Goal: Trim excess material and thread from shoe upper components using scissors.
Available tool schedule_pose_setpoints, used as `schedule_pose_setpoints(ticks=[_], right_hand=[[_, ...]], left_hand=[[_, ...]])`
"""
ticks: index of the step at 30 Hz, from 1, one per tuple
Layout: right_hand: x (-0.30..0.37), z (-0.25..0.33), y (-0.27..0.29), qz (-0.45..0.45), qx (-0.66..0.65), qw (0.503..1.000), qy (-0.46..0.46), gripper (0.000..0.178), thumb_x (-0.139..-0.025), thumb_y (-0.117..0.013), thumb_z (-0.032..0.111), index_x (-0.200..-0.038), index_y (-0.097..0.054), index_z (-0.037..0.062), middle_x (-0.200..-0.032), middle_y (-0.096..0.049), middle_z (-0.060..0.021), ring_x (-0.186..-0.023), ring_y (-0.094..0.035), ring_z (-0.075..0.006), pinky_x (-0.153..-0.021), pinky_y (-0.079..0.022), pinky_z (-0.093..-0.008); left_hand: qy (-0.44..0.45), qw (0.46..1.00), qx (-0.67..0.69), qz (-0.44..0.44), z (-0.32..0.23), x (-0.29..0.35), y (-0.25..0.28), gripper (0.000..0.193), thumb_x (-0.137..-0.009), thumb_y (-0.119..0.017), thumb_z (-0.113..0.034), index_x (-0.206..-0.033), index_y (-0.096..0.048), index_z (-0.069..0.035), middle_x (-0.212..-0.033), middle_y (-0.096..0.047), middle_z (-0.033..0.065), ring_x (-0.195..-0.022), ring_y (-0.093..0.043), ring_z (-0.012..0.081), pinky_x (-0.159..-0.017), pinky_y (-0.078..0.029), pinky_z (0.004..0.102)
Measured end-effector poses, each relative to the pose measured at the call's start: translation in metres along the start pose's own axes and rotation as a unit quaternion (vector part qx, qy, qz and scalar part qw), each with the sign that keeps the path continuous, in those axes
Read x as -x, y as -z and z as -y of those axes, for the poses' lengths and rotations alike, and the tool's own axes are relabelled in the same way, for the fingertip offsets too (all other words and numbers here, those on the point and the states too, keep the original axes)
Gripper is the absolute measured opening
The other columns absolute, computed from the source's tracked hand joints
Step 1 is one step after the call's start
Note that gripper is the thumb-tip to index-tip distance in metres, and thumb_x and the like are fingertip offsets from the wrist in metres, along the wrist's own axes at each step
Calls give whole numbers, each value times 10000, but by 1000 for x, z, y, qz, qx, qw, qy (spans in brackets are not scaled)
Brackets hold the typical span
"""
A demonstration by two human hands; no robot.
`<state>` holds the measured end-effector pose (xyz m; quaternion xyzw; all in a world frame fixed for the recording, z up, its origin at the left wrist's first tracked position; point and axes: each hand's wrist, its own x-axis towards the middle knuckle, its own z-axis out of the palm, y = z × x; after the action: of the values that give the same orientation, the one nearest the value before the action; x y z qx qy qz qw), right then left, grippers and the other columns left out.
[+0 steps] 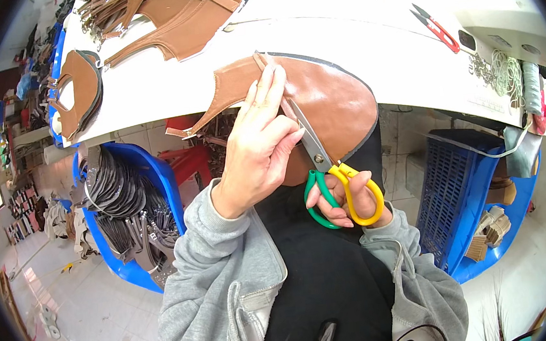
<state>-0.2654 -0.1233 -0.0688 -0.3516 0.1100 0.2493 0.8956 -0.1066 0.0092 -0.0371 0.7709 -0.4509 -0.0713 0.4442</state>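
Note:
A shiny brown leather piece (338,103) with a rounded, dark-edged end and a narrow strap lies over the table's near edge and hangs toward my lap. My left hand (254,139) is closed on it, fingers pressed together along a thin strip near its middle. In my right hand (338,192) are scissors (315,150) with one green and one yellow handle, my fingers through the loops. Their blades point up and away, against the leather just right of my left fingertips. The blade tips are partly hidden by that hand.
On the white table (338,22) lie more brown leather pieces (188,22) and red-handled thread snips (436,28). Thread bundles (505,75) sit at the right. Below stand a blue tub (168,179) of dark straps at left and a blue basket (446,188) at right.

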Motion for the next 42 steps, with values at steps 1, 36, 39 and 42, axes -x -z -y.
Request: schedule_pose_setpoints(ticks=[1,36,39,42], right_hand=[[0,0,0,-6,3,1000,2,959,-656,-252,835,-906,-530,-48,-478,-377,6,-330,-325,-48,-326,-274,-168],[-11,-2,-12,-9,-37,999,35,958,-691,-175,808,-909,-528,-55,-454,-352,18,-295,-302,-47,-295,-264,-169],[-11,1,-15,-6,-36,999,26,973,-694,-120,804,-924,-517,-54,-453,-339,27,-289,-299,-49,-297,-262,-169],[-13,2,-17,-10,-40,999,19,972,-694,-121,805,-925,-519,-52,-451,-336,27,-286,-298,-51,-294,-261,-170]], left_hand=[[7,1000,3,8,-1,0,1,86,-738,-615,13,-762,-532,9,-1343,-354,260,-1298,-272,392,-1055,-196,461],[69,988,131,35,-5,6,4,87,-767,-640,-76,-730,-592,-14,-1435,-101,278,-1347,-65,412,-1072,-78,456],[66,986,144,47,-3,7,8,84,-763,-644,-83,-724,-602,-22,-1437,-95,275,-1350,-53,408,-1073,-69,453],[76,980,172,69,-1,8,11,84,-752,-656,-96,-721,-619,-28,-1443,-68,269,-1356,-25,393,-1074,-64,445]])
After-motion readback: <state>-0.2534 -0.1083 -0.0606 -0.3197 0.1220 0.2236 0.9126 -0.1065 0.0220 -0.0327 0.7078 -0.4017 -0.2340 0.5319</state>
